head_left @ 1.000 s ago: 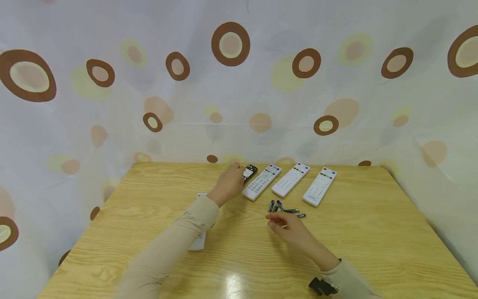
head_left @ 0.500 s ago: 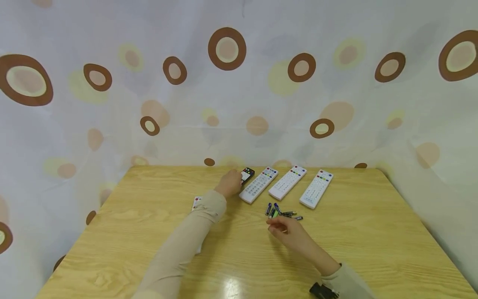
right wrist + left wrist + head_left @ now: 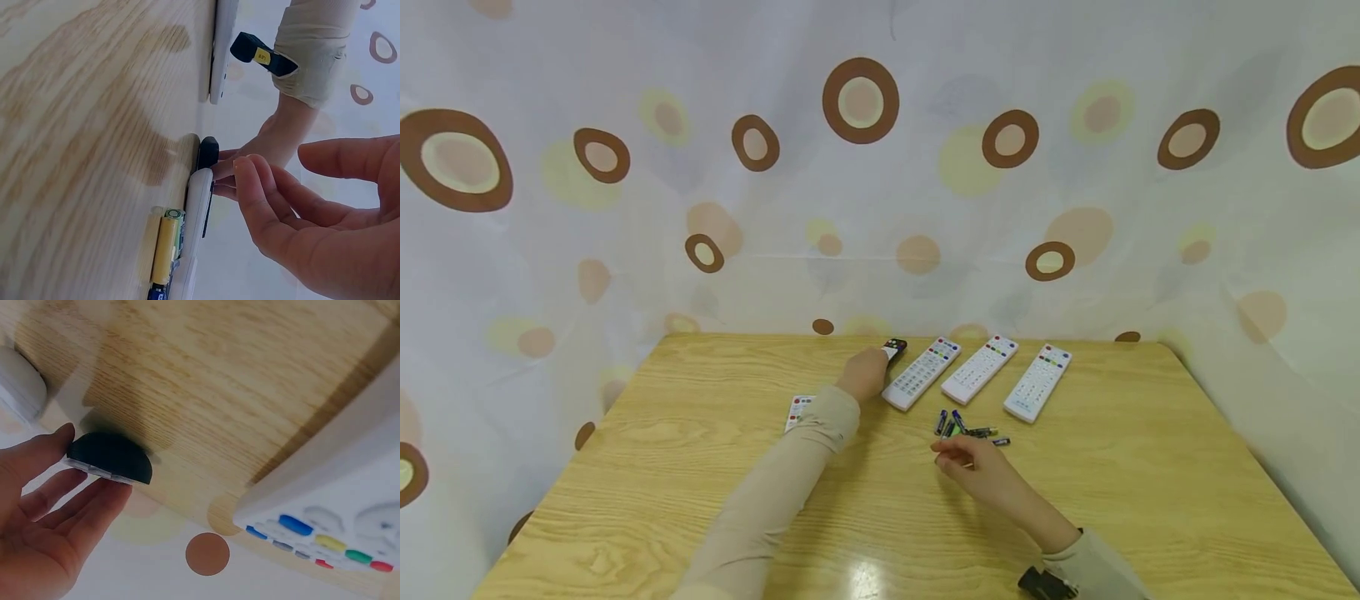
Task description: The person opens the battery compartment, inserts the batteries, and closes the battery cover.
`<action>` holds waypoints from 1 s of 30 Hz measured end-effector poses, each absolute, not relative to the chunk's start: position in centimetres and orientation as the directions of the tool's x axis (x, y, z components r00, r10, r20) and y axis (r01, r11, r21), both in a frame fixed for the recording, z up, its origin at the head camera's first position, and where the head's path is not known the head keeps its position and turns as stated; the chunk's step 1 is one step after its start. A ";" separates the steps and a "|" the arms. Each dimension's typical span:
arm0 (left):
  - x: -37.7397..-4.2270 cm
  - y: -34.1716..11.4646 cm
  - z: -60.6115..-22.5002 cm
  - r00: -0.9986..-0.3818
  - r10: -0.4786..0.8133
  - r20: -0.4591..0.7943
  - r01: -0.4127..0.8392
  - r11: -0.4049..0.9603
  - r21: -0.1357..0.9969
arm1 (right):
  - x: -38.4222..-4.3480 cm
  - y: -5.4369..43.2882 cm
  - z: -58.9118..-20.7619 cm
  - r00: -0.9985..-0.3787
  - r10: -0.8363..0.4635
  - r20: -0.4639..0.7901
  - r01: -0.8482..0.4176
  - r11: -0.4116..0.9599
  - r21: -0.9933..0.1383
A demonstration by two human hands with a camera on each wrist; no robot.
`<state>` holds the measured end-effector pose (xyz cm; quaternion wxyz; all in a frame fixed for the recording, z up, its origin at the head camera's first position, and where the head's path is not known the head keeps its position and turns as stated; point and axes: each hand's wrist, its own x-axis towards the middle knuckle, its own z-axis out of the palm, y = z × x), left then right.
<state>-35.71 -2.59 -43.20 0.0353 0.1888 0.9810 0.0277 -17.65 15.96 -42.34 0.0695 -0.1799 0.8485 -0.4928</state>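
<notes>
black remote (image 3: 894,348), axis diag, back-rt

We see a pale yellow, wood-grained rectangular tabletop (image 3: 1112,492) with a bright glare patch near its front, and behind it a whitish cloth backdrop (image 3: 820,200) printed with brown rings and yellow and peach blotches. Toward the back we find three long white plastic remotes (image 3: 981,370) slanting side by side, and a mostly hidden white remote with red buttons (image 3: 797,409) further left.
</notes>
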 end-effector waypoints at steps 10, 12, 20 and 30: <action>-35.6 -2.2 -43.2 -0.949 0.313 -0.021 0.312 0.948 0.058 | -17.9 15.6 -42.0 -0.918 -0.394 0.050 -0.237 0.442 -0.865; -35.5 -2.2 -43.2 -0.955 0.296 -0.011 0.294 0.952 0.090 | -17.9 15.5 -41.8 -0.919 -0.392 0.044 -0.228 0.436 -0.870; -35.3 -2.2 -42.7 -0.975 0.223 0.005 0.220 0.957 0.189 | -18.0 15.4 -41.8 -0.925 -0.380 0.021 -0.196 0.430 -0.882; -33.8 -3.3 -40.4 -0.990 0.142 0.022 0.130 0.816 0.563 | -18.1 15.6 -42.0 -0.925 -0.379 0.033 -0.200 0.412 -0.889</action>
